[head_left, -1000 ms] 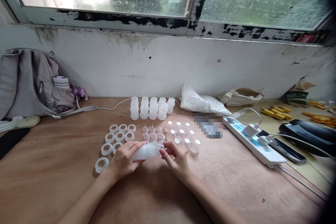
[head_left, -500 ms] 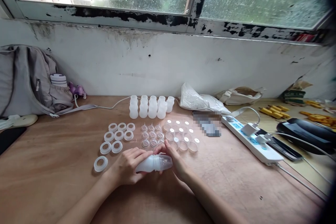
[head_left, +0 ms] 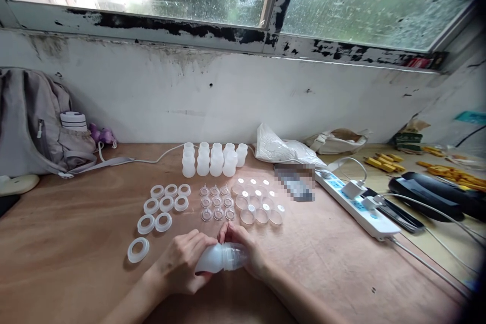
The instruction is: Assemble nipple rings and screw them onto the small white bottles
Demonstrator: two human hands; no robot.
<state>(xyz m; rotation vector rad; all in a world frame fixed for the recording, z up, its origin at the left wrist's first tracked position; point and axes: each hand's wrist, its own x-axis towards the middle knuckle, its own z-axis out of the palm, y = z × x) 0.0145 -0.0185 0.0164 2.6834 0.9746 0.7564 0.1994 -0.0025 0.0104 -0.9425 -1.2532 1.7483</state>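
My left hand (head_left: 187, 259) is wrapped round the frosted white body of a baby bottle (head_left: 212, 259), which lies on its side above the table. Its clear domed cap (head_left: 234, 256) points right, into the palm of my right hand (head_left: 250, 250), whose fingers curl over the cap. Beyond my hands lie rows of clear nipples (head_left: 216, 202) with round bases. Right of them stand several clear domed caps (head_left: 261, 216) with white dots on top. Several frosted collar rings (head_left: 163, 222) lie to the left. Frosted bottle bodies (head_left: 216, 161) stand grouped near the wall.
A white power strip (head_left: 359, 207) with plugs and cables runs along the right side. Plastic bags (head_left: 281, 148) and a pixelated phone-like object (head_left: 298, 185) lie at the back. A grey backpack (head_left: 30, 116) stands at the left, with yellow pieces (head_left: 385, 163) at far right.
The view has shifted slightly. My right hand has turned around the cap end, its fingers now curled closer in. My left hand keeps its hold on the bottle.
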